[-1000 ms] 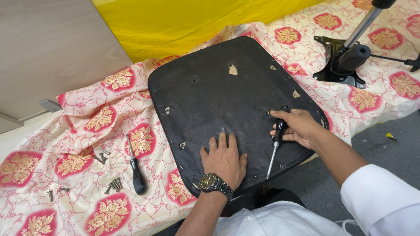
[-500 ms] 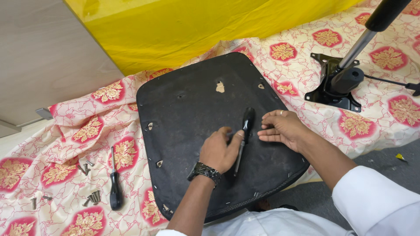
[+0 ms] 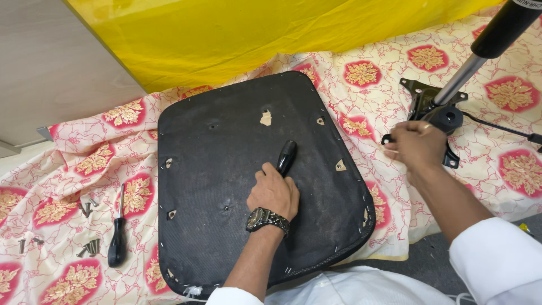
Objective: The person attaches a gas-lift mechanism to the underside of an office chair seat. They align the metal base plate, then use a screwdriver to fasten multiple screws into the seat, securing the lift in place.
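Left of the black seat base (image 3: 226, 186) lie loose screws (image 3: 89, 247) and a spare screwdriver (image 3: 117, 244). On the base, the left hand (image 3: 275, 194) grips a black-handled screwdriver (image 3: 285, 157) — fingers curled. Right of it, the right hand (image 3: 416, 146) closes on the metal chair mechanism (image 3: 435, 113).

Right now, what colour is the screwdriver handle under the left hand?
Black handle, seen best in the head view.

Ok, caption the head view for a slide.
Left hand holds a black-handled screwdriver on an upturned black seat base; right hand grasps the chair's metal mechanism plate.
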